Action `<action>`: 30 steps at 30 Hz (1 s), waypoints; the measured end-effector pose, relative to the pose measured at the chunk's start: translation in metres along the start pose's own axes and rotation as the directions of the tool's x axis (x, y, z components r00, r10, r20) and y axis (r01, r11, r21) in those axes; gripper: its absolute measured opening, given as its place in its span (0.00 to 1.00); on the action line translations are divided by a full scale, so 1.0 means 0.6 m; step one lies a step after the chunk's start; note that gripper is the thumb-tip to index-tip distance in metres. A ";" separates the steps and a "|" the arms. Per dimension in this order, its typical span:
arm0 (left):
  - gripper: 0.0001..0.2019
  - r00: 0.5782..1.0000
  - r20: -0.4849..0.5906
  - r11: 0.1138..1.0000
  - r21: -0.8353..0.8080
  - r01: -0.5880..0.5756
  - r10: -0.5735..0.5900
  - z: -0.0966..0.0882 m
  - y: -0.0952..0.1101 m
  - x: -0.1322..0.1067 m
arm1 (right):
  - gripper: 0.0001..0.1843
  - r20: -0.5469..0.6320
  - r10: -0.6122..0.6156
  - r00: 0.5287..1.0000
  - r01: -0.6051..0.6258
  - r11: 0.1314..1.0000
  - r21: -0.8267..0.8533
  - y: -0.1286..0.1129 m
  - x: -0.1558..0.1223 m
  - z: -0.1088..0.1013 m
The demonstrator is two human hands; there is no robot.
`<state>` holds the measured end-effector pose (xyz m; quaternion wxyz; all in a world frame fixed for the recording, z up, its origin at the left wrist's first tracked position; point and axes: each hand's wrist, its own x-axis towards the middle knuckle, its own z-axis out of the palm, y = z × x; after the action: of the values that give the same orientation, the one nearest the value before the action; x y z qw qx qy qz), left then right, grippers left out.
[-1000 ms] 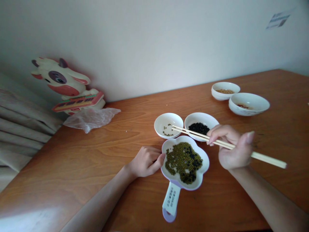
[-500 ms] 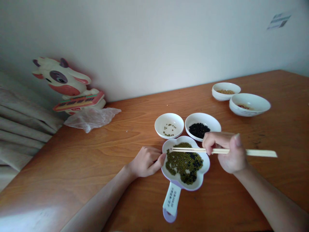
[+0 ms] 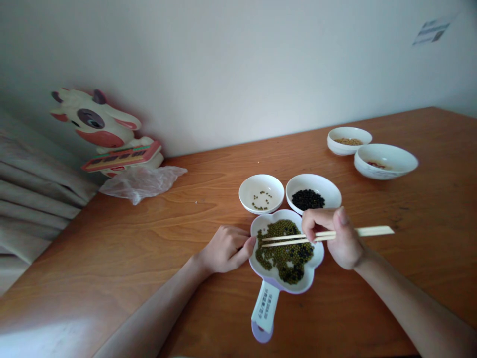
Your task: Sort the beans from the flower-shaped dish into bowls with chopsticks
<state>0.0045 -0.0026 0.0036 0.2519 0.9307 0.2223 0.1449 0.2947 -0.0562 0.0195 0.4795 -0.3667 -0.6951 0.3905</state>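
My right hand (image 3: 337,236) is closed around a pair of wooden chopsticks (image 3: 374,231). Their tips are slightly apart, over mung beans (image 3: 274,254) at the left side of a white flower-shaped dish (image 3: 318,256); I see no bean between them. Some black beans (image 3: 292,274) lie among the green ones, mostly at the lower right. The fingers of my left hand (image 3: 228,249) pinch the dish's left rim. Behind the dish, a small white bowl (image 3: 246,196) holds a few mung beans, and beside it another white bowl (image 3: 330,188) contains a heap of black beans.
Two more white bowls stand at the back right, one (image 3: 337,148) with yellowish grains and one (image 3: 400,161) with some reddish bits. A cow-shaped toy keyboard (image 3: 119,156) and a crumpled plastic bag (image 3: 143,184) are at the left. The dish's labelled handle (image 3: 265,308) points toward me.
My right hand has shifted left and a little down with the chopsticks. Their tips, close together before, are now spread and lower over the mung beans. My left hand has stayed on the rim.
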 end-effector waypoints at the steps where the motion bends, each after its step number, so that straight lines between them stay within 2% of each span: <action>1: 0.22 1.000 0.000 1.000 -0.001 -0.002 0.002 0.000 0.000 0.000 | 0.43 -0.003 -0.002 1.000 0.002 1.000 -0.010 0.001 -0.001 0.000; 12: 0.22 1.000 0.007 1.000 0.004 -0.013 0.013 0.002 -0.002 0.001 | 0.42 -0.069 -0.031 0.997 0.030 0.999 -0.022 0.000 -0.003 0.003; 17: 0.22 1.000 0.003 1.000 0.004 -0.022 0.022 0.002 -0.003 0.000 | 0.42 -0.182 -0.025 0.983 0.040 0.996 0.080 -0.015 0.001 0.003; 20: 0.22 1.000 0.003 1.000 0.002 -0.022 0.022 0.002 -0.004 0.000 | 0.42 -0.314 -0.027 0.949 0.073 0.988 0.134 -0.028 0.006 0.002; 25: 0.23 1.000 -0.004 1.000 0.009 -0.009 0.009 0.000 -0.001 0.001 | 0.42 -0.517 -0.053 0.854 0.145 0.980 0.139 -0.036 0.010 -0.009; 28: 0.23 1.000 -0.005 1.000 0.015 -0.019 0.019 0.000 -0.001 0.001 | 0.41 -0.594 -0.075 0.801 0.163 0.982 0.096 -0.033 0.010 -0.014; 30: 0.23 1.000 -0.007 0.999 0.022 -0.030 0.030 0.000 -0.002 0.001 | 0.40 -0.619 -0.064 0.783 0.146 0.986 0.083 -0.031 0.011 -0.014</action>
<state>0.0048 -0.0013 0.0030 0.2389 0.9360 0.2108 0.1495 0.2983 -0.0567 0.0408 0.7224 -0.4034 -0.4947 0.2660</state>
